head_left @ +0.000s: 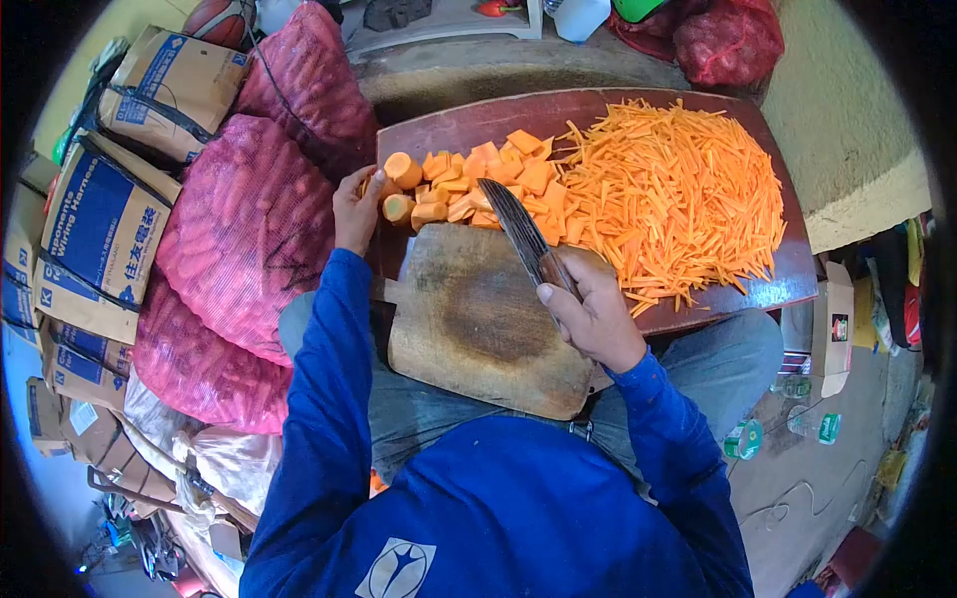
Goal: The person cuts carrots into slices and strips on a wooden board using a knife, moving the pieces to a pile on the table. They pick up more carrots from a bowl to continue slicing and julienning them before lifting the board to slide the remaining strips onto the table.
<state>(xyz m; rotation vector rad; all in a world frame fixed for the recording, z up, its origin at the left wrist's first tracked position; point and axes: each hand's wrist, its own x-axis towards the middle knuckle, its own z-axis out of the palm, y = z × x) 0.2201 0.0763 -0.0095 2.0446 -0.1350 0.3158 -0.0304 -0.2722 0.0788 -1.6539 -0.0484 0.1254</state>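
Right hand [595, 311] gripping knife [515, 223] over chopping board [454, 299]; left hand [357, 209] half-curled at carrot chunks [455, 185] beyond board, hold unclear. Seemingly between cuts; next slice calls for chunk steadied on board.

Knife [512, 221] in right hand [596, 315]

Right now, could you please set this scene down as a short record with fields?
Left hand: at the left end of the carrot chunks, grip unclear
Right hand: holding the knife by its handle
Cutting board: wooden, with a darkened middle
Carrot strips: heaped on the right of the dark red table
Mesh sacks: pink, on the left
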